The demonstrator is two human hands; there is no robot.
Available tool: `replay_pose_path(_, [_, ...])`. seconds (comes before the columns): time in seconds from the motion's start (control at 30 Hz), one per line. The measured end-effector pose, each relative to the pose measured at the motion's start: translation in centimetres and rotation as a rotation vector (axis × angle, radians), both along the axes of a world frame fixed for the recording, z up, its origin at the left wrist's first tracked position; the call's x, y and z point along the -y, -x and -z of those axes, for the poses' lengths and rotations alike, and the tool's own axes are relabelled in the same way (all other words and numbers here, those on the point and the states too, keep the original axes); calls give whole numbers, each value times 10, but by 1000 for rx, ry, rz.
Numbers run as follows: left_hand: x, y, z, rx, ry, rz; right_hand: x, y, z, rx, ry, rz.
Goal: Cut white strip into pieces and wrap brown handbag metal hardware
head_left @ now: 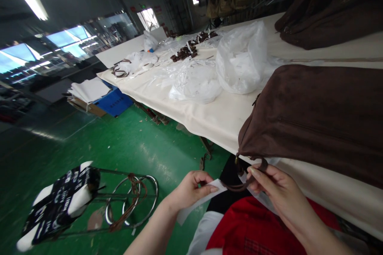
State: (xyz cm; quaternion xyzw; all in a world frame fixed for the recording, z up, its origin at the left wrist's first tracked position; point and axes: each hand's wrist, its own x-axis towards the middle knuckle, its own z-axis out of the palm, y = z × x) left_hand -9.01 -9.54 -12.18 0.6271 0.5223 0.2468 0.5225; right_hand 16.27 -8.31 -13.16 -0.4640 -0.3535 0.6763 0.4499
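Observation:
A dark brown bag (311,115) lies on the cream-covered table to my right, its near edge at the table's edge. From its corner a thin brown strap (239,187) loops down in front of my lap. My right hand (273,187) is closed on this strap near the bag. My left hand (196,189) pinches a white strip (197,203), thin like paper or foam, at the strap's other visible end; whether the strap is also in that pinch is hidden. A zipper pull (237,159) hangs at the bag's corner.
Crumpled clear plastic bags (242,59) and dark brown pieces (187,51) lie along the table (209,117). Another brown bag (329,12) is farther back. A stool (64,203) lies tipped on the green floor, near a blue box (115,101).

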Motion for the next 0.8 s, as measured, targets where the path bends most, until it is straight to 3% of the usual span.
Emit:
replay_pose_path(0.23, [-3,0,-5,44,13,-19,-1,-5,0,-6,11,6])
replay_pose_path(0.4, [-3,-7,-14,-72,-99,83,-2,-2,1,56,13,40])
replay_pose_path(0.6, [-2,-20,-20,-110,-113,150,2,16,5,206,-8,103])
replay_pose_path(0.8, [-4,-29,-18,-87,-190,115,7,39,15,225,-70,20])
